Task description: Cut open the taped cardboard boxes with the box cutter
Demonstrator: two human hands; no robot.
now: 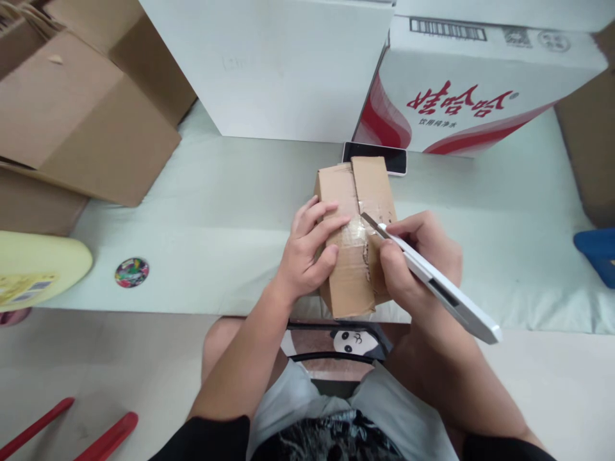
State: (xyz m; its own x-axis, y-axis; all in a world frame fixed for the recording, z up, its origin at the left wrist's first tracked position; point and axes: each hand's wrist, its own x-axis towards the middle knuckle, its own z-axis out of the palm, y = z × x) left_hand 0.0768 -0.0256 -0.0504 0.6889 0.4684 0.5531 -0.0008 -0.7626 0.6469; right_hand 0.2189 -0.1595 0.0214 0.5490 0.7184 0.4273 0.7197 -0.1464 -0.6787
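A small brown cardboard box (343,269) lies on the pale green cloth near the table's front edge, with clear tape (354,232) and a torn seam across its top. My left hand (310,246) holds the box from its left side, slightly bent fingers and thumb pressed on the top. In my right hand (416,256) is a white utility knife (444,294), gripped between thumb and fingers. Its metal blade (372,224) is extended, with the tip at the seam beside the tape. Part of the box's right side is hidden behind my right hand.
A phone (375,153) lies just behind the box. White cartons (288,70) stand at the back, one with red lettering (461,99). Brown cardboard (96,121) and a yellow bottle (43,269) are on the left, near a colourful disc (131,272). A blue object (598,253) sits at right.
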